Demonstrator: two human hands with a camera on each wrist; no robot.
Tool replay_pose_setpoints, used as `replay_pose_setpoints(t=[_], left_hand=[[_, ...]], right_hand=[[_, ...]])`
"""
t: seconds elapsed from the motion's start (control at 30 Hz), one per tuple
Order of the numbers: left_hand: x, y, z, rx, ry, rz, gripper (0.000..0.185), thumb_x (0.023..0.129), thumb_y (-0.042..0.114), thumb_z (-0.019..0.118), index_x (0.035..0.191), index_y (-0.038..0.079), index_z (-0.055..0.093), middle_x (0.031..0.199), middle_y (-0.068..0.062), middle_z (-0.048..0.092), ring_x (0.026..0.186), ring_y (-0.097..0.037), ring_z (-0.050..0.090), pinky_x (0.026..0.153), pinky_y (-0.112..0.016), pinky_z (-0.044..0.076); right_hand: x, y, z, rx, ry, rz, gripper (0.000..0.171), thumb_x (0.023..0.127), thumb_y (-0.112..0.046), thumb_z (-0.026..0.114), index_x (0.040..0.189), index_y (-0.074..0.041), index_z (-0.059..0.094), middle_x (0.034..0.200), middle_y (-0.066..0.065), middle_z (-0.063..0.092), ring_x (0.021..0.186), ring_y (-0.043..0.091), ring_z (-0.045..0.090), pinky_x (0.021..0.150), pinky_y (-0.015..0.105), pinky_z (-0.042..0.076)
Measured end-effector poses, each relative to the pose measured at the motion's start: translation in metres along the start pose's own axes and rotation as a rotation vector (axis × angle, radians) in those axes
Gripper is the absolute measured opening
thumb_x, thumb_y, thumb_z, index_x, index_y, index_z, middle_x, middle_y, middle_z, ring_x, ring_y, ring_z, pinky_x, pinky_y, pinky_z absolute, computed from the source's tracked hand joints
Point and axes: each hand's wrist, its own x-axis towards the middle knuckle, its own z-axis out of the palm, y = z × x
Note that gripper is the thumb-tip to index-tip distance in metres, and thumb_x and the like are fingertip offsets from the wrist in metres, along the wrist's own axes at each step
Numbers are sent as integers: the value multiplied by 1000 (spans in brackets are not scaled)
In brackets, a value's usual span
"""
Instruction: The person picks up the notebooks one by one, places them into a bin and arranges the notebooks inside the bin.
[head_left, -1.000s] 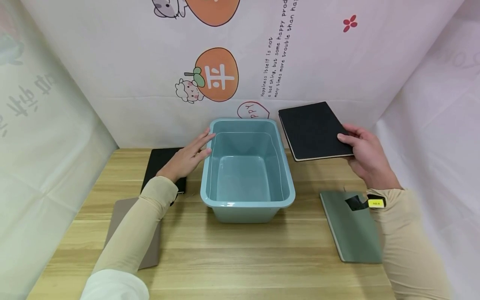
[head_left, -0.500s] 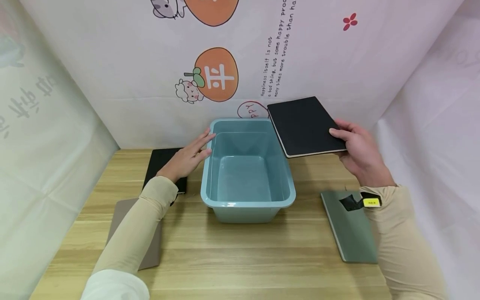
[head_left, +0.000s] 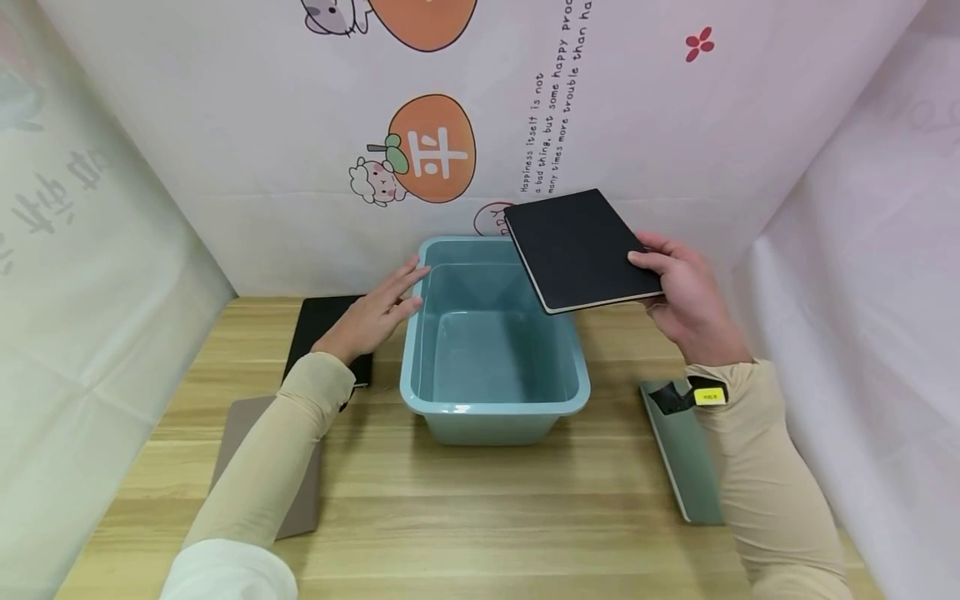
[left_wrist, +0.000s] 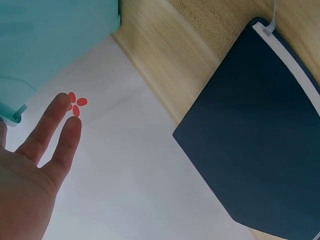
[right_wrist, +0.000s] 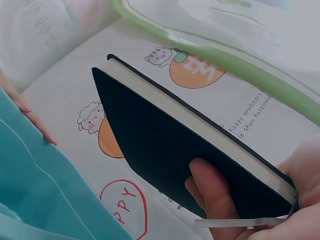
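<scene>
Here, a pale wood-grain worktop (head_left: 465, 500) sits walled by white cartoon-printed cloth (head_left: 225, 125). The right hand (head_left: 686, 296) pinches a black notebook (head_left: 581, 247) above the teal tub's (head_left: 495, 408) far right corner; the left hand (head_left: 371, 317), fingers straight, rests against its left rim.

The bin (head_left: 495, 417) is smooth, slightly glossy teal plastic; beside it the table (head_left: 465, 517) shows matt wood grain, and the black notebook (head_left: 581, 248) has a matt cover
</scene>
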Motion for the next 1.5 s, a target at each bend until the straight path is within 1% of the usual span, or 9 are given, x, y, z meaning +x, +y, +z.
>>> replay_pose_setpoints(t=[0.23,0.33,0.47,0.67,0.73,0.9,1.1,1.33,1.5], left_hand=[[-1,1,-1,5,4,-8,56,105,65,31,157,58,11,167,33,-5,150,-25,41,120,-68,26],[0,1,-1,2,2,-7,56,105,64,31,157,58,11,168,32,-5,152,-25,38,121,-67,26],[0,1,-1,3,1,-8,56,106,63,32,157,57,11,168,30,-4,155,-25,33,121,-67,26],[0,1,0,13,7,-14,57,104,66,30,157,57,11,169,30,-3,151,-25,41,120,-68,27],[0,0,0,10,8,-11,57,104,67,29,157,57,11,169,30,-3,151,-25,41,121,-67,26],[0,0,1,9,5,-10,56,105,65,30,156,58,9,168,30,-4,156,-24,31,122,-66,26],[1,0,0,11,1,-16,56,107,56,35,156,59,9,168,30,-5,159,-24,23,122,-66,25],[0,-1,1,2,-4,-20,57,105,66,30,156,59,6,170,26,-4,154,-26,36,122,-67,24],[1,-2,3,-6,4,-13,58,105,66,30,157,58,7,169,28,-4,156,-28,31,122,-68,24]], right_hand=[[2,3,9,12,-21,28,35,100,2,57,132,-6,45,114,1,65,89,12,77,74,22,62],[2,4,13,15,-21,51,35,101,0,56,133,-7,46,119,2,61,90,12,77,75,22,62],[2,5,18,-53,-22,76,37,102,-5,56,138,-8,47,123,1,57,89,9,77,76,20,61],[5,7,31,-158,-22,94,53,105,-8,51,155,-6,34,129,1,53,90,6,76,77,18,60],[6,8,36,-155,-15,97,54,105,-8,51,156,-5,33,129,2,53,88,6,76,75,19,60],[12,11,47,-157,2,106,50,104,-6,49,152,-4,35,130,5,53,87,6,76,75,19,60],[19,17,60,-240,26,129,54,105,-6,45,157,-4,32,157,18,38,83,4,75,74,18,60],[25,30,67,-247,65,152,56,105,-6,44,159,-7,32,162,21,36,77,5,75,68,22,61],[27,37,68,-259,88,170,54,105,-7,44,158,-8,36,159,20,40,80,5,74,70,21,61]])
